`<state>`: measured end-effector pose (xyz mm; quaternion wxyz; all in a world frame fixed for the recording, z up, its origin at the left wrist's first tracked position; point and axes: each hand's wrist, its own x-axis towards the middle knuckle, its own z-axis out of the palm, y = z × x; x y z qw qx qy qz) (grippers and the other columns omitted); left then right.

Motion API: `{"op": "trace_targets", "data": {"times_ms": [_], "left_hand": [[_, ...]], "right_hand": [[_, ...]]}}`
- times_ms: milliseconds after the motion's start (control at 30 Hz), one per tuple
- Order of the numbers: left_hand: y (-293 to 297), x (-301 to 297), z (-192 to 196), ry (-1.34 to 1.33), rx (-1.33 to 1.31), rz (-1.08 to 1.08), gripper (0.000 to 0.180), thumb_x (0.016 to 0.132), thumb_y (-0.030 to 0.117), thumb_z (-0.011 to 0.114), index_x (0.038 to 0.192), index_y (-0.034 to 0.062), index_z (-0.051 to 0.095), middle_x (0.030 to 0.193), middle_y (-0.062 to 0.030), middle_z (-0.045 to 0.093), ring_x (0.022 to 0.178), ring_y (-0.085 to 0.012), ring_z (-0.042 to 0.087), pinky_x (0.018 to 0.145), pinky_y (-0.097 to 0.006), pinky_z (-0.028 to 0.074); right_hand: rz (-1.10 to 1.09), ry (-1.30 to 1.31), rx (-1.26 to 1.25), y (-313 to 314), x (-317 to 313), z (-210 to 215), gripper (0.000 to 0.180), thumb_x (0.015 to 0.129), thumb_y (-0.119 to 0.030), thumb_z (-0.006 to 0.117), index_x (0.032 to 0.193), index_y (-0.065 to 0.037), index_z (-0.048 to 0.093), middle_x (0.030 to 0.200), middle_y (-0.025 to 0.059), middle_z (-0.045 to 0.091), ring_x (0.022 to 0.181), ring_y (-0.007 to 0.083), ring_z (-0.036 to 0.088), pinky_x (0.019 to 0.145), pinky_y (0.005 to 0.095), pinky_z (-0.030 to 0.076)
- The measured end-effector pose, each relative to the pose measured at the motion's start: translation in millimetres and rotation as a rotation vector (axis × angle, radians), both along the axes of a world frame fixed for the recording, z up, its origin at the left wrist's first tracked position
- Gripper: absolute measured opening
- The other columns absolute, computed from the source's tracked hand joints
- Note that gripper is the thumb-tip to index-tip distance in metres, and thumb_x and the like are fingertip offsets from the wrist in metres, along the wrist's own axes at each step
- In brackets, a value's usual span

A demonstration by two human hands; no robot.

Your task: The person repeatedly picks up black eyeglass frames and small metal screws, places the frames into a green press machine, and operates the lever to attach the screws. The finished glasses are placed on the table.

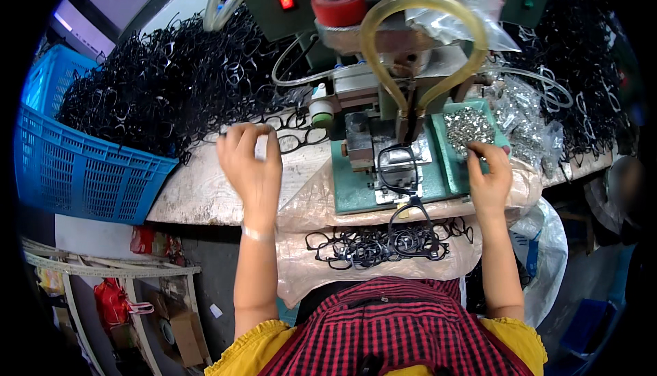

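Your red-and-black checked apron [383, 321] is closest. Just past it, a pile of black glasses frames [356, 246] lies on a shiny tan sheet [301, 270].

One black glasses frame [415, 201] is at the green bench machine [356, 198]. One of its eye rings is on the metal holder [404, 160], and the other hangs over the front edge, above the pile. Neither of your hands touches it.

Your left hand [250, 160] is beside some loose frames [294, 147] on the table. Its fingers are curled, but I can't tell if they pinch one. Your right hand [491, 174] reaches over a green tray [455, 171] of little silver metal bits [469, 126]. Its thumb and finger are close together; I can't tell if they have a bit between them.

I'd guess the frame at the machine is partway through its turn. Lots of frames seem to be left, because a big black heap [205, 82] sits behind your left hand, by the blue basket [89, 164]. The pile near you may be the finished ones, but I can't be sure.

The frame at the machine is thin, dark and a bit shiny. It has two round-cornered rings joined by a small bridge. I can't see if it has lenses.
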<state>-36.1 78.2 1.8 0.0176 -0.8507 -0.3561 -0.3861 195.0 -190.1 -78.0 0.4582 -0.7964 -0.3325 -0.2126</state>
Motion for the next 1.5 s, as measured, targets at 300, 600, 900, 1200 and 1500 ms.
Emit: {"op": "trace_targets", "data": {"times_ms": [300,600,900,1200,1500], "left_hand": [[96,4,-149,0.148,-0.587,0.065,0.026,0.08,0.026,0.074,0.085,0.0004,0.072,0.074,-0.0149,0.071,0.066,-0.0267,0.068,0.06,-0.037,0.052],[44,-30,-94,-0.746,-1.121,-0.397,0.011,0.098,0.017,0.057,0.101,0.006,0.054,0.085,-0.0073,0.064,0.064,-0.0184,0.068,0.05,-0.023,0.049],[18,-5,-120,-0.832,-1.194,-0.346,0.023,0.101,0.02,0.059,0.11,-0.0008,0.06,0.095,-0.0111,0.068,0.082,-0.023,0.072,0.069,-0.032,0.062],[-50,15,-5,-1.103,-0.539,-0.733,0.014,0.102,0.014,0.055,0.105,0.0037,0.063,0.098,-0.0091,0.07,0.088,-0.0207,0.068,0.077,-0.035,0.058],[-80,26,12,-0.179,-0.014,-1.173,0.01,0.079,0.013,0.075,0.088,0.0111,0.071,0.102,-0.008,0.074,0.083,-0.0274,0.07,0.087,-0.05,0.054]], "right_hand": [[-0.047,0.032,-0.017,-25,0,-10,0.008,0.08,-0.003,0.069,0.088,-0.004,0.07,0.089,0.0113,0.069,0.084,0.0301,0.064,0.079,0.038,0.049],[0.188,0.346,0.122,-39,-29,33,0.013,0.077,0.001,0.07,0.089,-0.001,0.071,0.088,0.0082,0.07,0.089,0.0219,0.066,0.083,0.0321,0.049],[0.499,0.562,0.473,77,-42,57,0.035,0.08,0.0,0.071,0.112,0.003,0.057,0.094,0.0069,0.067,0.088,0.0116,0.063,0.083,0.0262,0.049],[0.584,0.765,0.553,74,-55,68,0.042,0.082,0.001,0.069,0.12,0.005,0.053,0.096,0.0059,0.068,0.088,0.0092,0.062,0.083,0.0232,0.047],[0.557,0.597,0.39,48,-37,73,0.051,0.084,0.001,0.067,0.133,-0.003,0.054,0.12,0.0101,0.065,0.111,0.0174,0.062,0.096,0.0304,0.047]]}}
